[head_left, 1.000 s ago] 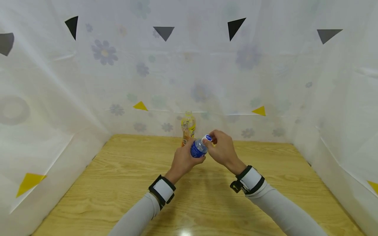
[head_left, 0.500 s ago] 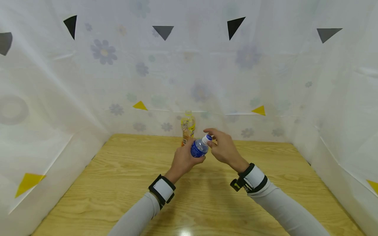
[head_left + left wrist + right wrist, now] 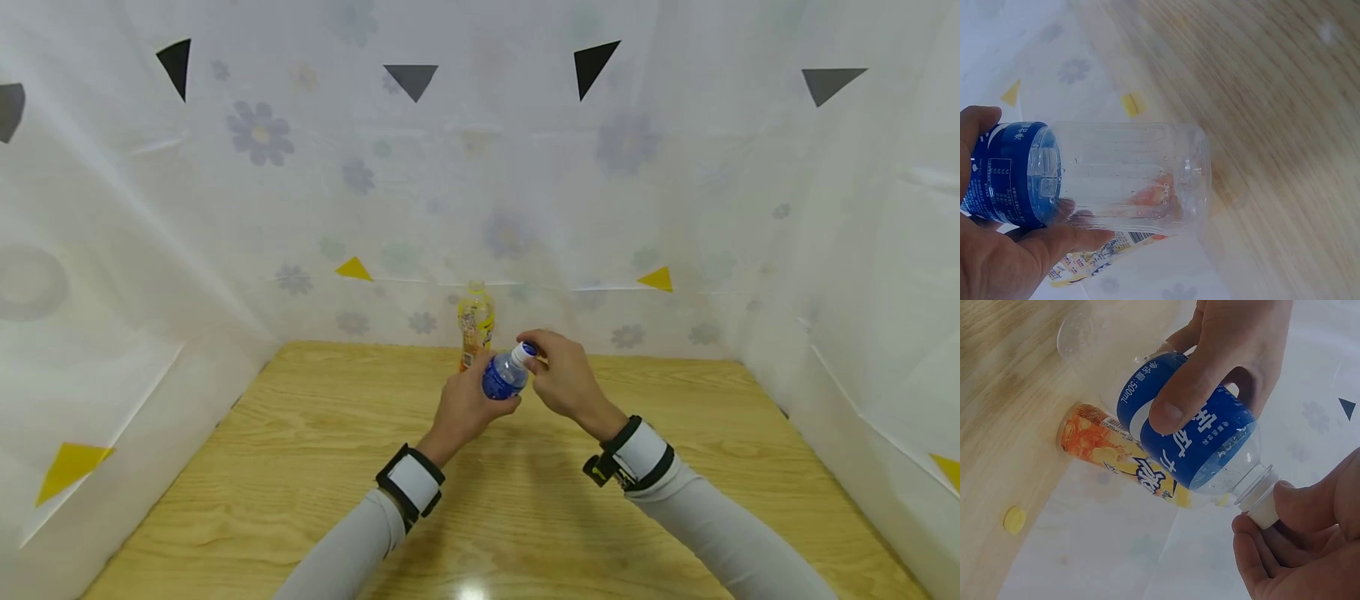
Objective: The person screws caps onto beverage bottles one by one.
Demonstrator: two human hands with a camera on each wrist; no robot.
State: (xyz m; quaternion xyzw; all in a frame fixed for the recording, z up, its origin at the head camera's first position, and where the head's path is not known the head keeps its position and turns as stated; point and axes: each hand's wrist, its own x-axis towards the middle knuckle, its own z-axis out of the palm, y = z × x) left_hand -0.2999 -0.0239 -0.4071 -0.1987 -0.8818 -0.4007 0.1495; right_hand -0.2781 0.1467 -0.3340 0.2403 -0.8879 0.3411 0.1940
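Note:
A clear plastic bottle [image 3: 506,377] with a blue label is tilted toward the right in the head view. My left hand [image 3: 470,404] grips it round the label, thumb on one side and fingers on the other. Its lower part [image 3: 1129,175] is see-through, with drops on the wall and no liquid level to be seen. My right hand [image 3: 564,375] pinches the white cap [image 3: 1265,511] at the bottle's neck between thumb and fingers. In the right wrist view the cap sits at the mouth; whether it is loose cannot be told.
Behind the hands an uncapped drink bottle [image 3: 476,321] with a yellow and orange label stands upright near the table's back edge. A yellow cap [image 3: 1015,520] lies on the wooden table [image 3: 300,450]. White flowered sheeting [image 3: 480,192] encloses the back and sides.
Half a second ago my right fingers were spread away from the white cap; now they have come back round it. My left hand and the bottle have stayed in place.

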